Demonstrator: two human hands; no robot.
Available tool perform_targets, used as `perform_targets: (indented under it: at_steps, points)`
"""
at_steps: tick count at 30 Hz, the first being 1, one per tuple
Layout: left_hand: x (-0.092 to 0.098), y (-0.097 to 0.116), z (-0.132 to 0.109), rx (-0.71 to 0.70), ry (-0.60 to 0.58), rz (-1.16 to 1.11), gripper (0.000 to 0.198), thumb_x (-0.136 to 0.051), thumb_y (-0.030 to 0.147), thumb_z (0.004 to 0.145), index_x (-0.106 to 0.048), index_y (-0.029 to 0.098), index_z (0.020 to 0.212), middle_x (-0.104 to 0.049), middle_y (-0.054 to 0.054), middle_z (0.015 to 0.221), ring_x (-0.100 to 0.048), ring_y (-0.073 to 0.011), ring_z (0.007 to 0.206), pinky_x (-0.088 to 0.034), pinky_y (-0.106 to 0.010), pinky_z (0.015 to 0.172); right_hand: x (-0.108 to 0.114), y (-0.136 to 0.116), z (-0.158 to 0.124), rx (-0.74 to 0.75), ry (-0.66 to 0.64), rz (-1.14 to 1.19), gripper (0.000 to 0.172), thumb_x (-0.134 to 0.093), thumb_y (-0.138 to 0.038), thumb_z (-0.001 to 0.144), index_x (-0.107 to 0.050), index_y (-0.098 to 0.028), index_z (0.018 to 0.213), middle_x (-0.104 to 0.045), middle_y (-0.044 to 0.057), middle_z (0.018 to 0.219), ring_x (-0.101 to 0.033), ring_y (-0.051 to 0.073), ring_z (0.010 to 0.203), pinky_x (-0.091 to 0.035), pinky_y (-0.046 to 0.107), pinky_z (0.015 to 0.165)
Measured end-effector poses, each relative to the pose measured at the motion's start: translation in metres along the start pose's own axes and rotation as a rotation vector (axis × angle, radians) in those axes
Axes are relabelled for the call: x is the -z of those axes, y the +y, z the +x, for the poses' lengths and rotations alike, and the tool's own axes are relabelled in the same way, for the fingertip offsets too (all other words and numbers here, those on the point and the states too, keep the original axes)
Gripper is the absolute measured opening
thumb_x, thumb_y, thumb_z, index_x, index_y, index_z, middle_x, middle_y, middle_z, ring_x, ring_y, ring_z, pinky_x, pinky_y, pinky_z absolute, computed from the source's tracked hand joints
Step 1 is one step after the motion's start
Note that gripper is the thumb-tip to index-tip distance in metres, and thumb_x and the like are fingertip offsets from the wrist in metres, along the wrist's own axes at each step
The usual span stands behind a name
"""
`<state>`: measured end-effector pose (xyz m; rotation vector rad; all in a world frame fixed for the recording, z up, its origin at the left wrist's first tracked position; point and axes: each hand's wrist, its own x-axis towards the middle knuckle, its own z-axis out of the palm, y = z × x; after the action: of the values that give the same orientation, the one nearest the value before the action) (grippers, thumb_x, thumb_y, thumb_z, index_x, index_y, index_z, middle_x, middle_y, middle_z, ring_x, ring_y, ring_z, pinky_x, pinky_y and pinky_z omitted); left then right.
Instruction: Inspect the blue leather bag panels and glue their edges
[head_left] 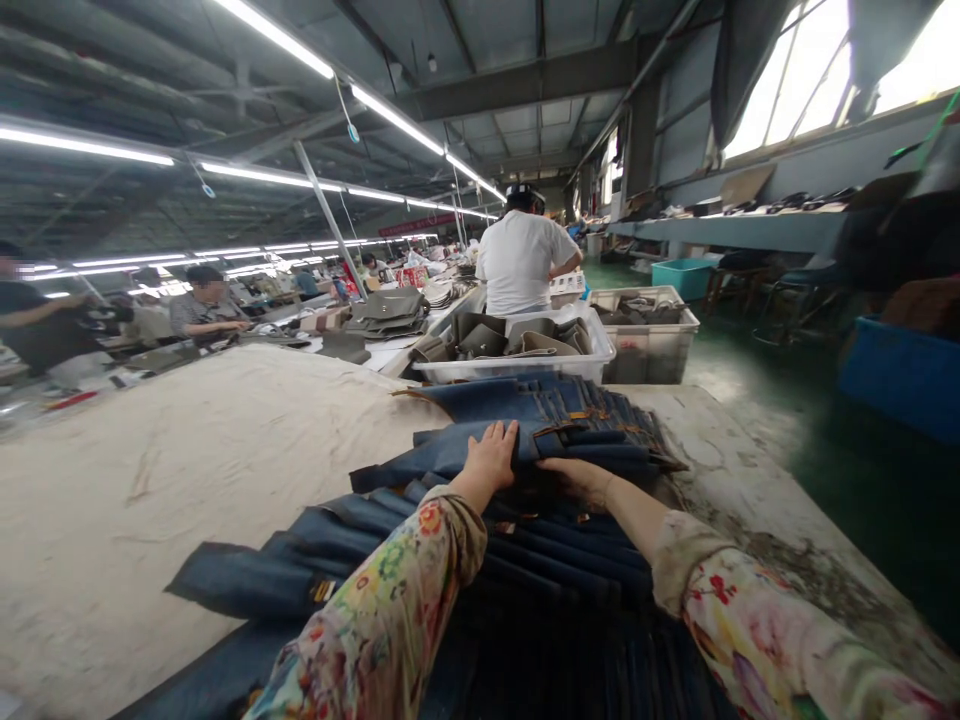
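Several dark blue denim pieces (555, 555) lie overlapped in rows on the table in front of me. My left hand (491, 458) rests on top of a folded blue piece (442, 450) near the far rows, its fingers slightly spread. To its right, my right hand (577, 480) reaches in at the edge of the same piece; its fingers are partly under the cloth and hidden. Behind both hands is another row of blue pieces (517, 398) with orange-brown edges.
A pale cloth-covered table (187, 460) spreads to the left. Beyond the denim stand a white bin (604, 350) and a grey bin (652, 350) holding dark pieces. A person in a white shirt (521, 260) is behind them. Blue crates stand at right.
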<state>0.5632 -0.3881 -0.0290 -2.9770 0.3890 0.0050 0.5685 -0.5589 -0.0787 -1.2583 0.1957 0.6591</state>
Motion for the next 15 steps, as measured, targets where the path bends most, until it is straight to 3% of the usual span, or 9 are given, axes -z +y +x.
perform_targets:
  at_steps: [4, 9, 12, 15]
  points:
    - [-0.002, -0.015, -0.002, 0.000, 0.008, -0.002, 0.095, -0.063, 0.035, 0.063, -0.011, 0.020, 0.141, -0.021, -0.015, 0.145, -0.024, -0.0295, 0.131, -0.034, -0.058, 0.095, 0.005, -0.005, 0.000, -0.018, 0.042, 0.098, 0.028, -0.060, -0.042, 0.076, -0.061, -0.019, 0.091, -0.065, 0.005, 0.089, -0.058, 0.018, 0.093, -0.044, 0.034, 0.089]
    - [0.010, -0.032, 0.000, -0.104, 0.019, -0.037, 0.065, -0.054, 0.033, 0.068, -0.038, 0.018, 0.129, -0.050, -0.011, 0.125, -0.049, -0.0261, 0.111, -0.043, -0.041, 0.092, 0.002, -0.005, 0.006, -0.074, 0.128, 0.216, 0.057, -0.034, -0.069, 0.077, -0.057, -0.020, 0.096, -0.062, 0.008, 0.092, -0.058, 0.021, 0.092, -0.046, 0.039, 0.084]
    - [0.018, -0.037, -0.002, -0.154, -0.016, -0.053, 0.043, -0.048, 0.034, 0.071, -0.052, 0.022, 0.113, -0.060, -0.006, 0.109, -0.057, -0.0238, 0.098, -0.047, -0.036, 0.086, 0.000, -0.002, 0.011, -0.096, 0.170, 0.265, 0.057, -0.028, -0.067, 0.079, -0.055, -0.020, 0.097, -0.061, 0.008, 0.090, -0.060, 0.021, 0.088, -0.048, 0.038, 0.081]
    - [0.017, -0.035, -0.009, -0.162, -0.006, -0.051, 0.045, -0.049, 0.032, 0.070, -0.050, 0.021, 0.115, -0.058, -0.007, 0.112, -0.055, -0.0251, 0.100, -0.047, -0.037, 0.086, 0.001, -0.001, 0.016, -0.126, 0.245, 0.262, 0.048, -0.034, -0.059, 0.081, -0.053, -0.019, 0.099, -0.060, 0.008, 0.085, -0.060, 0.021, 0.084, -0.049, 0.035, 0.079]
